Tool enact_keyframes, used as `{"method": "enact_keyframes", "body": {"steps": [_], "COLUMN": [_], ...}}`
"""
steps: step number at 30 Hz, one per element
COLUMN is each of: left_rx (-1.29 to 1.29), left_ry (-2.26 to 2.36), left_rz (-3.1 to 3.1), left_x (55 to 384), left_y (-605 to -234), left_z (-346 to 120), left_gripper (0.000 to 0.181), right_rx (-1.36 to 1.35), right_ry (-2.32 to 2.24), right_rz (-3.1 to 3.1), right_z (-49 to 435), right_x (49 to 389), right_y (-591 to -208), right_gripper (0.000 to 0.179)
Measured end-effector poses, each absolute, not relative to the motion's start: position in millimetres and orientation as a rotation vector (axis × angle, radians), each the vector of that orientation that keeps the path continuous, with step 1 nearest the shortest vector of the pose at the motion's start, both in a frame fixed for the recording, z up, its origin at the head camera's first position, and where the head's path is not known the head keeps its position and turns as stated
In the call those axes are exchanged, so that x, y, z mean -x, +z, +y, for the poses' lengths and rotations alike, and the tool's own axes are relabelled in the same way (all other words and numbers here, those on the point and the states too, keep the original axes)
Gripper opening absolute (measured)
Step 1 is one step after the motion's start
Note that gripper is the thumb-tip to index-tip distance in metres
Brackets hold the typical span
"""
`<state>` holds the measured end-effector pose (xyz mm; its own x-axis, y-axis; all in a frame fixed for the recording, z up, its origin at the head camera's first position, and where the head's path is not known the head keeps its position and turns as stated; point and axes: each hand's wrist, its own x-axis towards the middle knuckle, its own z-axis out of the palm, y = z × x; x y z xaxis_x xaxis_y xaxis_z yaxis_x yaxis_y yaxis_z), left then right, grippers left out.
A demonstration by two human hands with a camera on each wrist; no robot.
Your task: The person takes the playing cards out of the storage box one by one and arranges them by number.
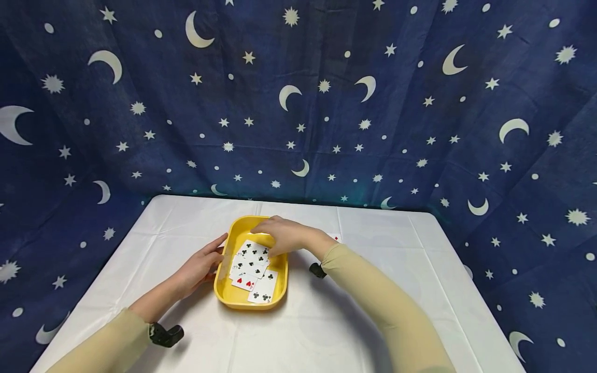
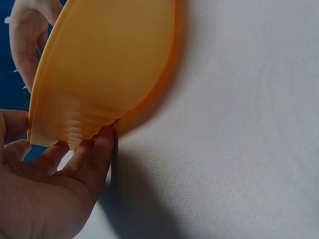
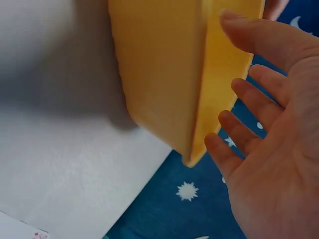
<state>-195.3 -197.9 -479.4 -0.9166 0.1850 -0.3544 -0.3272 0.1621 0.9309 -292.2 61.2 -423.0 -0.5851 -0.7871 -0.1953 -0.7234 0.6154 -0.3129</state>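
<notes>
Playing cards (image 1: 254,259) lay overlapped inside a yellow tray (image 1: 233,296) on the white-covered bench (image 1: 298,342). The left hand (image 1: 198,269) held the tray's left wall; the right hand (image 1: 285,235), fingers spread and seemingly empty, was above its right side, thumb close to the cards. For good handling, I judged, the left should steady the wall while the right worked lightly, avoiding the raised rim. One loose card (image 1: 336,238) lay partly behind the right arm (image 1: 368,290); toward the near edge there was more room.

From here I make out cards of black clubs (image 1: 263,291) in the frame's lower middle, a card of red hearts (image 1: 244,282) among them, and, right of centre, seemingly a red diamond card (image 1: 336,238).
</notes>
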Motion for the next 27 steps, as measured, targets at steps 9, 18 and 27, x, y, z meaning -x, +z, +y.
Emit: {"method": "enact_keyframes", "body": {"steps": [9, 18, 27], "left_rx": [0.102, 0.092, 0.098], "left_ry": [1.807, 1.817, 1.801], "left_rz": [2.056, 2.064, 2.071], "left_x": [192.1, 192.5, 193.5], "left_y": [-477.4, -477.7, -478.5], "left_z": [-195.7, -196.7, -198.2], "left_gripper": [0.07, 0.07, 0.07], "right_rx": [1.257, 1.249, 1.2], "right_ry": [-0.047, 0.1, 0.165], "right_rz": [2.492, 2.493, 2.429], "right_z": [48.8, 38.4, 35.2], "right_x": [290.5, 285.4, 280.3], "right_y": [-435.6, -436.6, -444.9], "right_gripper": [0.057, 0.056, 0.054]}}
